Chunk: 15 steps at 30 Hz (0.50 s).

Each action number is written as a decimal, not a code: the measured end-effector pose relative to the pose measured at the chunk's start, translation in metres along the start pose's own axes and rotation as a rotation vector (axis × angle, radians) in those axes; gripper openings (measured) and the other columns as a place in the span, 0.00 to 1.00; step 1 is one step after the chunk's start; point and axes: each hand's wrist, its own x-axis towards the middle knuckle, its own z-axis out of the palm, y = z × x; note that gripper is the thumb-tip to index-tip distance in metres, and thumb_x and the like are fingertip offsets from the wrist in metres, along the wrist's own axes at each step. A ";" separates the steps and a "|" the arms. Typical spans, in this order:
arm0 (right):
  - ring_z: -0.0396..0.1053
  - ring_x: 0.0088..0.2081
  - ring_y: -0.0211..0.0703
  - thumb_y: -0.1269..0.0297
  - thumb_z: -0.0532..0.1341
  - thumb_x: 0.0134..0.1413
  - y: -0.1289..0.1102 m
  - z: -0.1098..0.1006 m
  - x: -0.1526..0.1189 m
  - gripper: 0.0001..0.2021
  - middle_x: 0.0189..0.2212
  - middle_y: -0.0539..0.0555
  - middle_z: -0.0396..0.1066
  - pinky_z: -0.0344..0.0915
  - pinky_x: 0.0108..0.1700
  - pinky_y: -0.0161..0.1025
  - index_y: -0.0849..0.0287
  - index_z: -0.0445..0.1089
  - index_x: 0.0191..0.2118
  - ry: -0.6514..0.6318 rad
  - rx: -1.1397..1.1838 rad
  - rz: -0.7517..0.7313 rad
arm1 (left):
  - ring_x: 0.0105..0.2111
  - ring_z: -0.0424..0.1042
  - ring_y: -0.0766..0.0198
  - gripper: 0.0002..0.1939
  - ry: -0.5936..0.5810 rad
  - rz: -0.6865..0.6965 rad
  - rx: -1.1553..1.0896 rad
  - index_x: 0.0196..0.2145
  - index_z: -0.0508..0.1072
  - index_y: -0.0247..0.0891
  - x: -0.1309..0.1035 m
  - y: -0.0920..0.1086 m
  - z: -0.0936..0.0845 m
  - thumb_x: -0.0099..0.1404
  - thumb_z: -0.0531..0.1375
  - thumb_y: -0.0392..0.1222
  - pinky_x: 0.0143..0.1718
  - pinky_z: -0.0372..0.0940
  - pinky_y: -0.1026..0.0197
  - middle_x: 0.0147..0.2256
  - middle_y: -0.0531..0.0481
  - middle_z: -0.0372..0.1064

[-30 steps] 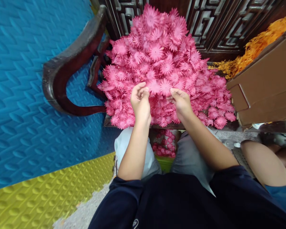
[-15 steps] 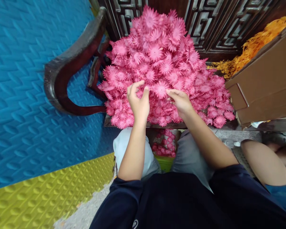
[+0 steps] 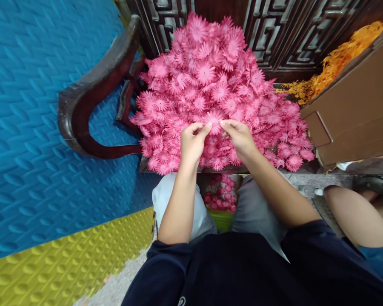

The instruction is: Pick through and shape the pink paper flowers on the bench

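A pink flower (image 3: 214,122) with thin spread petals is between my two hands, in front of a large heap of similar pink flowers (image 3: 205,73). My left hand (image 3: 194,138) pinches its left edge between thumb and fingers. On the opposite edge, the thumb and index finger of my right hand (image 3: 238,135) are closed on the petals. The heap lies on a dark wooden seat (image 3: 220,169), and its lower front is partly hidden behind my hands.
A curved dark armrest (image 3: 78,110) rises at the left. To the right stand a cardboard box (image 3: 357,110) and orange material (image 3: 347,51). More pink flowers (image 3: 221,193) lie below, between my knees. Another person's leg (image 3: 354,214) is at the lower right.
My left hand has moved right and closed from an open pose onto the flower's left edge. My right hand has kept its pinch, shifting slightly left.
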 end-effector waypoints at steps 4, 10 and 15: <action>0.63 0.26 0.32 0.51 0.66 0.42 -0.005 0.000 -0.002 0.13 0.25 0.46 0.68 0.64 0.34 0.34 0.56 0.71 0.28 -0.070 0.045 -0.010 | 0.23 0.61 0.70 0.08 -0.008 0.032 -0.006 0.20 0.71 0.36 0.000 -0.001 0.001 0.54 0.65 0.37 0.30 0.57 0.65 0.20 0.57 0.64; 0.65 0.32 0.35 0.53 0.69 0.38 -0.008 0.004 -0.006 0.15 0.27 0.47 0.69 0.64 0.40 0.36 0.58 0.68 0.27 -0.132 -0.006 -0.100 | 0.26 0.63 0.69 0.07 0.016 0.149 0.132 0.22 0.73 0.37 0.000 -0.003 -0.001 0.53 0.65 0.40 0.31 0.57 0.65 0.23 0.55 0.66; 0.65 0.31 0.35 0.52 0.69 0.36 -0.003 0.004 -0.005 0.16 0.25 0.47 0.69 0.64 0.39 0.37 0.58 0.69 0.26 -0.131 -0.011 -0.059 | 0.27 0.64 0.69 0.07 0.034 0.148 0.041 0.23 0.72 0.37 0.000 -0.002 -0.001 0.54 0.65 0.42 0.33 0.59 0.65 0.25 0.55 0.67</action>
